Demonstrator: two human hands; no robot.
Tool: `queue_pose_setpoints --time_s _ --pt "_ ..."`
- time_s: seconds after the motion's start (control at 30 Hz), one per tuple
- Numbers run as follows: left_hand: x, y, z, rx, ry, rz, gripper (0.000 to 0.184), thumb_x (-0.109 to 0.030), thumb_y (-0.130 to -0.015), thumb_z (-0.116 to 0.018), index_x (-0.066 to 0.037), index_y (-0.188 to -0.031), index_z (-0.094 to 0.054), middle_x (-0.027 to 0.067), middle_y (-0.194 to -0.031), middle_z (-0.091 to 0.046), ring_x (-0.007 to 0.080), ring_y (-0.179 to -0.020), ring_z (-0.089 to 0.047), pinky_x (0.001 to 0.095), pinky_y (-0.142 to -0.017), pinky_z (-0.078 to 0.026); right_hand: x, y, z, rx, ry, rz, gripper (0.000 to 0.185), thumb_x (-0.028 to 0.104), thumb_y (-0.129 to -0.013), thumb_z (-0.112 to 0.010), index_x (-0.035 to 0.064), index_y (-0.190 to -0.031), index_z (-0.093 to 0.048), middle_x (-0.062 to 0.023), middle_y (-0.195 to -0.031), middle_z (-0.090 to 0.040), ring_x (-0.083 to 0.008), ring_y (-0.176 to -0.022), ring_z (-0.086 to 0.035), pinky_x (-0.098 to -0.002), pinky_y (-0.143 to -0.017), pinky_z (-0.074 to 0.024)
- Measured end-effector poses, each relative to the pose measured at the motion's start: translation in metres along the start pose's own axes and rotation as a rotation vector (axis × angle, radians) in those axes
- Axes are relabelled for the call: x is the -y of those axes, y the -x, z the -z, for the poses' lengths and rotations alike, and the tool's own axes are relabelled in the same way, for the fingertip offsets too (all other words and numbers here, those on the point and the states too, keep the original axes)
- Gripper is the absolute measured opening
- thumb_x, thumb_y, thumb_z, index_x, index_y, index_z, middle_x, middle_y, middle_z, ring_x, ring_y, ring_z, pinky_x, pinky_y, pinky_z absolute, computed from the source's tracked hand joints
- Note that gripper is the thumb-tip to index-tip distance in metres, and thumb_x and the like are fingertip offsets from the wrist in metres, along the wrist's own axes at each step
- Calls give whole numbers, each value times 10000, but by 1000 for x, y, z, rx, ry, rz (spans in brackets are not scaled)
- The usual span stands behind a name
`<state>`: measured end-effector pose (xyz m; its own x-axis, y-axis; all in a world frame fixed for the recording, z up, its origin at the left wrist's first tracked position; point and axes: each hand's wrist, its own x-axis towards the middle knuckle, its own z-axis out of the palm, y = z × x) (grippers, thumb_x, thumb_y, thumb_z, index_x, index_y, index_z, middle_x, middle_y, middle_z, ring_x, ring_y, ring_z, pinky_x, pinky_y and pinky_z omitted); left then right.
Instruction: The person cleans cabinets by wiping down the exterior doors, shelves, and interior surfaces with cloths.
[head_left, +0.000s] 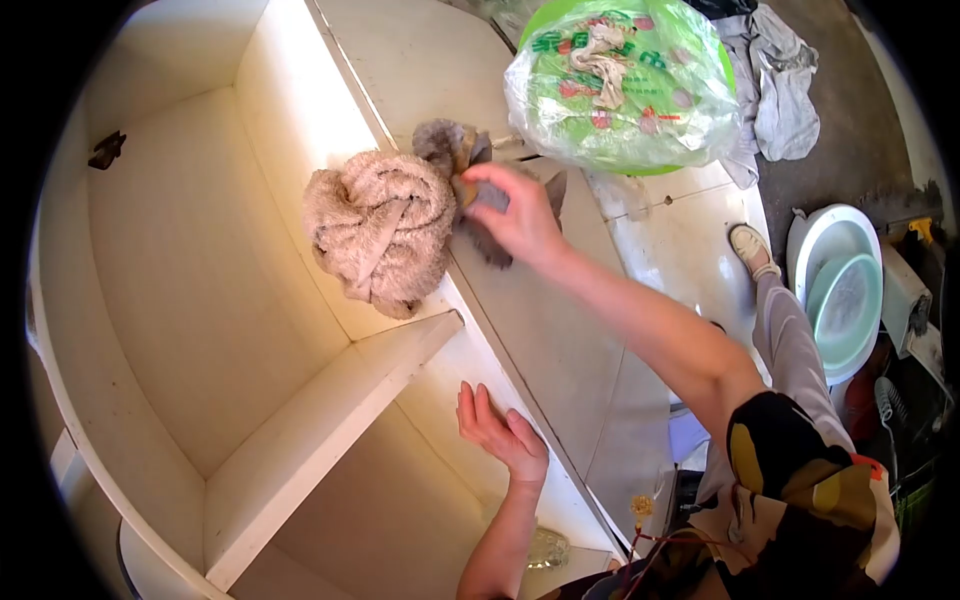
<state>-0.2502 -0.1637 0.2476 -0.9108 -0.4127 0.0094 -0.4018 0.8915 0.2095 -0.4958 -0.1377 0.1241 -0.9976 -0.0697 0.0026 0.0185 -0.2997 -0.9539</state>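
My right hand (518,215) is closed on a grey cloth (488,243) beside the cabinet's front edge; some of the cloth is hidden behind my fingers. Just left of it, a bunched beige-brown towel (380,230) rests on the cabinet's white rim, touching the grey cloth or nearly so. Lower down, my left hand (503,437) lies at the edge of the white cabinet (440,425) with its fingers stretched and nothing in them. Between the towel and that hand, a divider board (330,400) splits the cabinet into compartments.
A green basin (735,75) covered by a printed plastic bag stands top right, with a small cloth (600,65) on it. Grey fabric (785,100) lies beyond. At right are a white basin (805,235) and a smaller mint basin (845,310). A glass object (548,548) sits near my left forearm.
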Motion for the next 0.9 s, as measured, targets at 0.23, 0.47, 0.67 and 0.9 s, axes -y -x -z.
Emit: queue_pose_setpoints --time_s 0.23,0.47,0.67,0.9 --pt "-2 -1 3 9 -39 -20 461 -248 -960 -368 53 -1309 -360 254 -1380 -321 374 -1246 -306 459 -1038 -216 -53 20 11 -53 197 -223 396 169 -760 -693 -9 -1101 -598 -166 -1138 -538 -293 -1060 -536 -339 -917 -431" --pt "-2 1 2 -6 -38 -26 460 -254 -961 -363 42 -1314 -364 248 -1387 -319 376 -1257 -298 458 -1040 -212 -53 86 22 -56 304 -88 369 147 -751 -694 4 -1080 -608 -170 -1131 -550 -333 -1043 -535 -377 -887 -442" --pt "1 -1 -2 -21 -31 -46 458 -230 -953 -374 44 -1320 -360 249 -1393 -313 384 -1256 -294 469 -1046 -207 -68 102 34 -6 374 -246 348 187 -765 -666 10 -1061 -619 -167 -1093 -567 -343 -988 -543 -402 -872 -442" --pt "2 0 -6 -18 -26 -64 467 -236 -966 -346 40 -1341 -333 240 -1407 -287 362 -1293 -265 458 -1063 -206 -37 99 23 -23 311 48 335 154 -789 -633 28 -1097 -595 -137 -1170 -515 -330 -1052 -483 -404 -925 -389"
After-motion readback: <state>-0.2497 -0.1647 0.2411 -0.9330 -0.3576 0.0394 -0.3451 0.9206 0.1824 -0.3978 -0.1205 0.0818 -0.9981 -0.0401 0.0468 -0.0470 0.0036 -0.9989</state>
